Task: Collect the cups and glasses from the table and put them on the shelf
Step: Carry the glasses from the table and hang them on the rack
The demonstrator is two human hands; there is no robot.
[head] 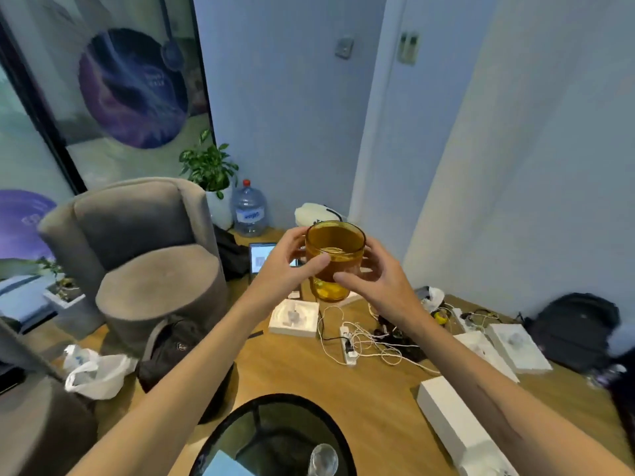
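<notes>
An amber glass (335, 249) is held up in mid-air in front of me, well above the floor. My left hand (287, 266) grips its left side, with the thumb across the front. My right hand (378, 280) cups its right side, its fingers curled round the lower part. A second amber glass seems nested under the first, though I cannot tell for sure. A clear glass (323, 460) stands on the round dark glass table (261, 420) at the bottom of the view, below my arms.
A grey armchair (137, 228) stands at the left with a dark bag (175, 348) and a white plastic bag (92, 372) at its foot. White boxes (450, 420), a power strip (347, 345), cables and a black backpack (577, 328) lie on the wooden floor.
</notes>
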